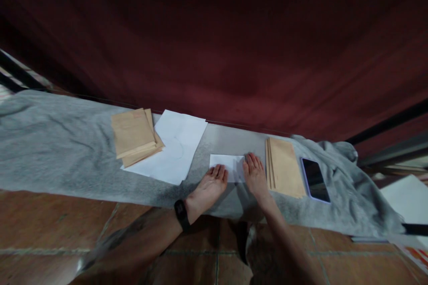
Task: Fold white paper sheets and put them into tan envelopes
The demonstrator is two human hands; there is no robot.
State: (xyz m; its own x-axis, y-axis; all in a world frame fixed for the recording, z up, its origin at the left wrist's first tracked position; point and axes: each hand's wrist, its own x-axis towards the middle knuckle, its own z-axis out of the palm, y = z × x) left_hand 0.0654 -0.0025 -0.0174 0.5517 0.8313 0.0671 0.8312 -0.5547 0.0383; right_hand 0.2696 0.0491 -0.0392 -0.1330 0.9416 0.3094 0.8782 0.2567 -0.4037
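A small white sheet of paper (230, 160), which looks folded, lies on the grey cloth in front of me. My left hand (214, 182) rests on its near left part with the fingers stretched out flat. On its right edge lies my right hand (255, 176), fingers extended and pressing down. A stack of brown envelopes (286, 167) is just right of my right hand. To the left of my left hand are larger white sheets (179, 142), partly covered by another pile of brown envelopes (133, 131).
The grey cloth (60, 142) covers a long narrow surface above a tiled floor (40, 222). A phone (315, 179) lies at the right beside the envelopes. A dark red curtain (214, 53) hangs behind. Black bars (391, 124) stand at the sides.
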